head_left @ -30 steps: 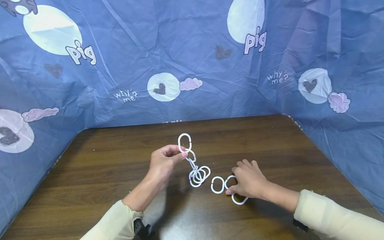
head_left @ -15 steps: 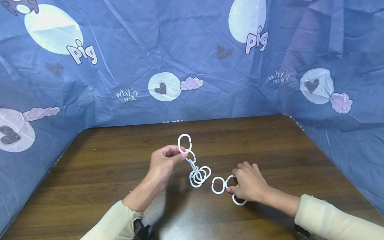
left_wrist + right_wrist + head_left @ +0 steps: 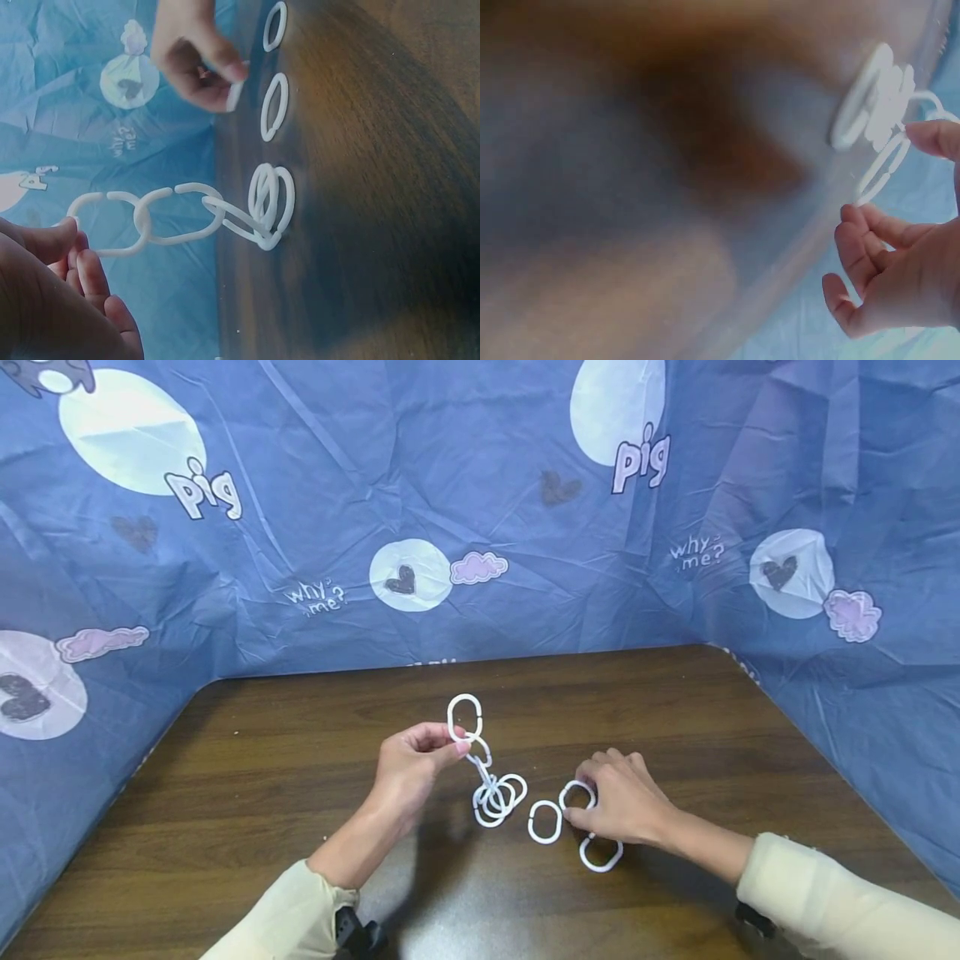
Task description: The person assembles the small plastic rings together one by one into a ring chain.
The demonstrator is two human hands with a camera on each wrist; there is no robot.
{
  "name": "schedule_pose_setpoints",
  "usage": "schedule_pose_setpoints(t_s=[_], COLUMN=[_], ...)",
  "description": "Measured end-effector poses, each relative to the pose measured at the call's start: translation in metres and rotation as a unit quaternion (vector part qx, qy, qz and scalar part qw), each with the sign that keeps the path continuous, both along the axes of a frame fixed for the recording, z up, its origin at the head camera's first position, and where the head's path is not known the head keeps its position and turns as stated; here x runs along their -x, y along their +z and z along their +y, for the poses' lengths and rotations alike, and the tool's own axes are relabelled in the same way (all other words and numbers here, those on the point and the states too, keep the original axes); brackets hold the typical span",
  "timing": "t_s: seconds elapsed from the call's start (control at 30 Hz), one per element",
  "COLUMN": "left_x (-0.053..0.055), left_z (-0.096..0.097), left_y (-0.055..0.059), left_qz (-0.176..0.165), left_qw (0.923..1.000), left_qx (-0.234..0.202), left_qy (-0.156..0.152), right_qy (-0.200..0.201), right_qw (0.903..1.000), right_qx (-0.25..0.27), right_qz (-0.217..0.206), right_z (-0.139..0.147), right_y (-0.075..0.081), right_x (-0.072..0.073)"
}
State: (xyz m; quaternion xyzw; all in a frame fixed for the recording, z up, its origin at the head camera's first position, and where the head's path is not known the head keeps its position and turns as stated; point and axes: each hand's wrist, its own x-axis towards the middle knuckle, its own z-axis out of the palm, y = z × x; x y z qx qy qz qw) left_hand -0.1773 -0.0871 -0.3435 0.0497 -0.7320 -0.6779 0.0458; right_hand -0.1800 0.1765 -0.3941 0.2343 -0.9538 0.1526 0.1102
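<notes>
My left hand (image 3: 408, 768) pinches a chain of white plastic links near its top end. The top link (image 3: 465, 697) stands up past the fingertips, and lower links hang down to a small heap of links (image 3: 491, 802) on the table. My right hand (image 3: 622, 802) pinches a single white link (image 3: 577, 782) between thumb and fingers. In the left wrist view this link (image 3: 235, 96) shows edge-on, held off the tabletop. Two separate links lie by the right hand: one link (image 3: 532, 823) to its left, another link (image 3: 600, 870) below it.
The brown wooden table (image 3: 300, 827) carries all the links. A blue printed cloth (image 3: 465, 485) hangs behind it and along both sides. Dark wrist devices sit under both sleeves (image 3: 810, 885).
My right hand has moved slightly up and left, lifting the pinched link off the table. The link below it now shows more fully. My left hand and the chain stay nearly still.
</notes>
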Motion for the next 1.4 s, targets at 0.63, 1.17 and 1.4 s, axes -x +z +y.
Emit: schedule_pose_setpoints(t_s=[0.63,1.17,1.4], left_x=[-0.002,-0.007,-0.009], left_z=[0.002,0.006,0.007], left_y=[-0.002,-0.003,-0.004], left_qz=[-0.004,-0.008,-0.010], left_qw=[0.9998,0.9984,0.9968], left_qx=[0.002,-0.008,0.004], left_qy=[-0.017,-0.055,-0.079], right_qy=[0.119,0.159,0.178], right_qw=[0.9648,0.9532,0.9497], right_qx=[0.234,0.246,0.241], right_qz=[-0.008,-0.076,-0.091], right_z=[-0.013,-0.034,-0.040], right_y=[0.051,0.057,0.057], right_x=[0.029,0.030,0.030])
